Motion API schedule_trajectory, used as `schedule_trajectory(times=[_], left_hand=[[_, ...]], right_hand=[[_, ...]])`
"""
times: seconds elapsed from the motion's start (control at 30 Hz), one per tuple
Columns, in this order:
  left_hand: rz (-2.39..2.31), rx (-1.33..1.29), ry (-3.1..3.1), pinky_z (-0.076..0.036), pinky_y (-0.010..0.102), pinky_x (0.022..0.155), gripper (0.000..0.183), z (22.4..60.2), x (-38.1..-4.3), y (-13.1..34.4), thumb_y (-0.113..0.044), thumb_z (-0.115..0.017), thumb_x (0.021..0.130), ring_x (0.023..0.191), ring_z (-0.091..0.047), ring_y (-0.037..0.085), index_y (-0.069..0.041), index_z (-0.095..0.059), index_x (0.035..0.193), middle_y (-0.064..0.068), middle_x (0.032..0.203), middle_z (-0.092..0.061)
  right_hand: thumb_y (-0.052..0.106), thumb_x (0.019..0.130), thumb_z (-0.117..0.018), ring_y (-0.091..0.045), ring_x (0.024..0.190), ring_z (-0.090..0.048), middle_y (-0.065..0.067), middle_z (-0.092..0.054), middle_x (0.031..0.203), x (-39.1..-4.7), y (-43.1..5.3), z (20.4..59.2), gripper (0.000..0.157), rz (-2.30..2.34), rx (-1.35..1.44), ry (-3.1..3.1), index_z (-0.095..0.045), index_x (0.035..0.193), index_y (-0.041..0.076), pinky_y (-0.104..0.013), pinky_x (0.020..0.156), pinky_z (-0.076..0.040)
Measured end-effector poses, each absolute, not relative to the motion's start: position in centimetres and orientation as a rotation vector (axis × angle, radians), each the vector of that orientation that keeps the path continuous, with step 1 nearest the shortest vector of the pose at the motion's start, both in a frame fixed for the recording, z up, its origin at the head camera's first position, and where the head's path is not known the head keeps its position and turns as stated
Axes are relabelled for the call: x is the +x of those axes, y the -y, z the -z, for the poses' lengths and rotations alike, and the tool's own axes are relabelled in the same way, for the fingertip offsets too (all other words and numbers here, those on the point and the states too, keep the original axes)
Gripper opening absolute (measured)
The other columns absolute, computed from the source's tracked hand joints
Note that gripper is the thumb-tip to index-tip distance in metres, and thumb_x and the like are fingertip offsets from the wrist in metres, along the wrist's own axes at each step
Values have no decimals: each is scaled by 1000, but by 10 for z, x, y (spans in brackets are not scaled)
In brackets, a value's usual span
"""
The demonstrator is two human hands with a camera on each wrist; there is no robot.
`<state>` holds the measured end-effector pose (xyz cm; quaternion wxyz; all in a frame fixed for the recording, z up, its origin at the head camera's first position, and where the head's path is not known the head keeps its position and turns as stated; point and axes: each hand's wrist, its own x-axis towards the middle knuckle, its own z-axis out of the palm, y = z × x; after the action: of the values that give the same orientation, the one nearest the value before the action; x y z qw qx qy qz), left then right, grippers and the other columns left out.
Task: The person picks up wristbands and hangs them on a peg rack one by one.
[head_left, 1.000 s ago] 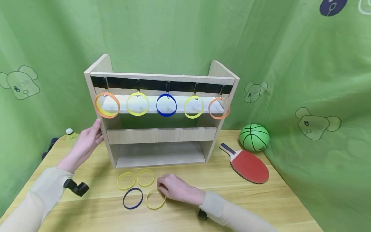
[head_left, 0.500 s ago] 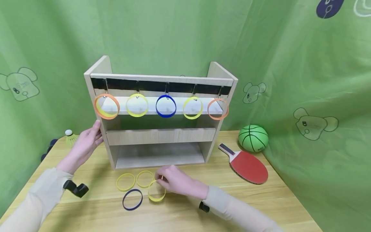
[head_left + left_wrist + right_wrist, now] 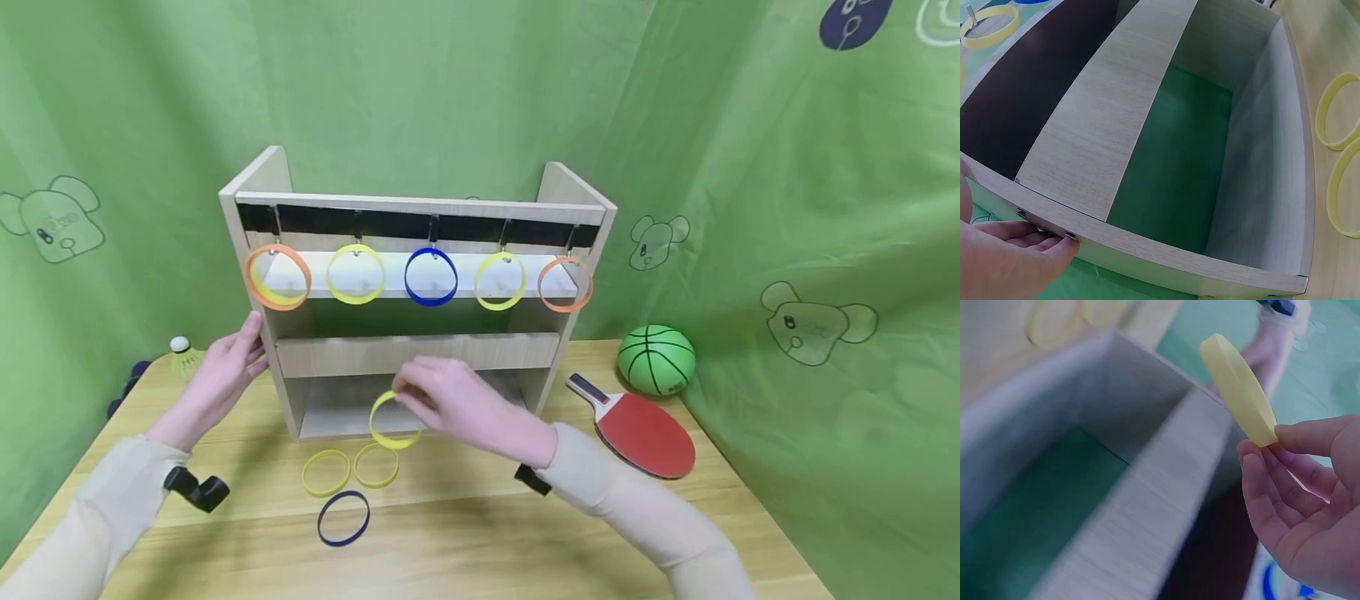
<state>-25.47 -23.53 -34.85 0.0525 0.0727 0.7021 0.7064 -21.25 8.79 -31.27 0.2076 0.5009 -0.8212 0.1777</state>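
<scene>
My right hand (image 3: 468, 404) pinches a yellow ring (image 3: 378, 425) between thumb and fingertips, in front of the rack's lower shelf. In the right wrist view the ring (image 3: 1241, 394) stands tilted above the fingers. My left hand (image 3: 223, 367) rests against the left side panel of the light wooden rack (image 3: 420, 352); its fingers (image 3: 1054, 250) touch the panel's outer face. Along the rack's black strip, hooks carry orange (image 3: 567, 307), yellow (image 3: 501, 306) and blue (image 3: 431, 300) rings. The leftmost hook bears an orange ring with a yellow one behind it.
Two yellow rings (image 3: 326, 493) (image 3: 377, 483) and a dark blue ring (image 3: 343, 543) lie on the wooden table (image 3: 247, 550). A red table tennis paddle (image 3: 647, 435) and a green ball (image 3: 656, 360) are at the right. A shuttlecock (image 3: 184, 358) stands at the left. Green curtain (image 3: 420, 83) surrounds the table.
My right hand has lifted one yellow ring off the table, raising it toward the rack's lower shelf. The left hand stays at the side panel.
</scene>
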Motion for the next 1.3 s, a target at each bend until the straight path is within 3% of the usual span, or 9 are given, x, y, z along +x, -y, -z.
schedule_trajectory(times=[0.17,0.37,0.6,0.83,1.1,1.3], left_hand=[[-2159,217,-2128,-10,48,128,90,348,-254,236,-59,-32,101,154,-2,40,4,5,154,23,164,7],[-2159,213,-2127,-10,47,128,90,347,-255,235,-59,-33,101,154,-3,39,3,4,154,23,164,6],[-2170,216,-2120,-11,46,128,91,346,-256,235,-59,-33,100,154,-3,39,3,4,155,22,164,5],[-2160,223,-2125,-10,47,128,90,347,-256,236,-59,-33,101,154,-3,39,4,3,155,22,164,6],[-2151,193,-2133,-10,47,128,91,347,-254,235,-60,-33,100,154,-5,39,3,2,155,24,164,3],[-2145,186,-2138,-11,46,128,91,346,-254,235,-60,-33,100,154,-5,39,4,3,154,23,165,3]], right_hand=[[6,92,-68,-10,74,-65,-3,-70,84,-219,-82,274,3,-486,1405,2140,-66,90,5,-8,67,-55],[6,94,-65,-11,73,-58,-3,-67,81,-227,-72,231,4,-479,1364,2067,-66,90,6,-13,67,-52],[-1,93,-61,-13,77,-65,-7,-69,84,-241,-63,199,7,-562,1343,2013,-65,88,2,-15,69,-57],[-1,94,-56,-14,79,-66,-7,-71,87,-250,-53,182,11,-553,1282,2061,-66,88,2,-16,72,-57],[1,95,-55,-14,76,-57,-5,-67,82,-261,-46,182,14,-504,1227,2131,-65,86,4,-18,68,-50],[2,95,-57,-15,79,-61,-6,-69,85,-265,-43,185,13,-452,1211,2176,-68,88,4,-20,72,-54]])
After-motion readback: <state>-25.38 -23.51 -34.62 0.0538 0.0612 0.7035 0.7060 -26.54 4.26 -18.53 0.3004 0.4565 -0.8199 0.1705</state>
